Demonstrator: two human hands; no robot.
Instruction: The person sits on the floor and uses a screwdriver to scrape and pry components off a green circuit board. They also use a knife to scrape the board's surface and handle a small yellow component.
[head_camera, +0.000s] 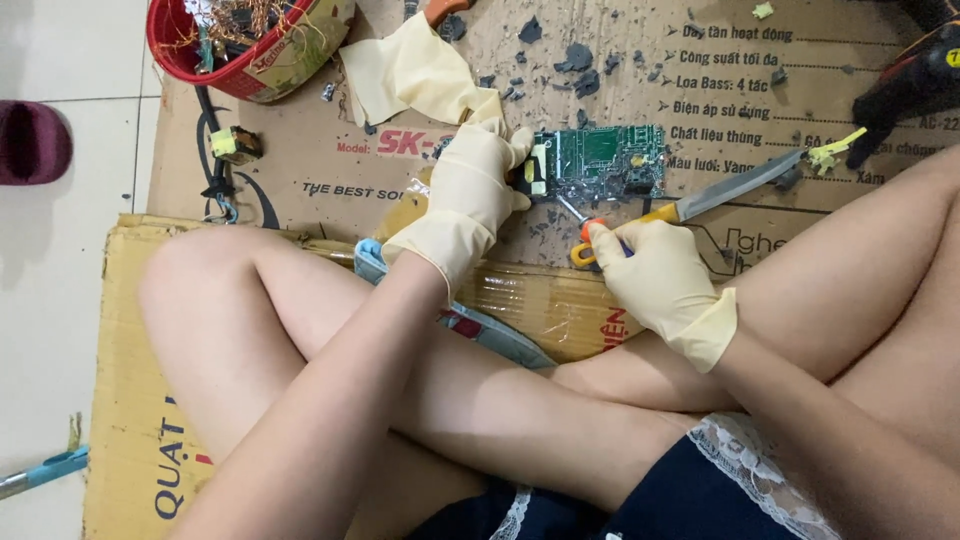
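A green circuit board (605, 158) lies on flattened cardboard (640, 70) in front of my crossed legs. My left hand (470, 195), in a cream rubber glove, presses on the board's left end, next to a yellow part. My right hand (655, 275), gloved too, grips a small tool with an orange handle (587, 240), its thin metal tip touching the board's lower edge. A knife with a yellow handle and grey blade (735, 187) lies just beyond my right hand.
A red basket (205, 62) of copper wire and scrap stands at the top left. A spare cream glove (405, 70) lies beside it. Dark plastic chips litter the cardboard. A small yellow coil part (235, 145) lies left, black tools (915, 85) at the top right.
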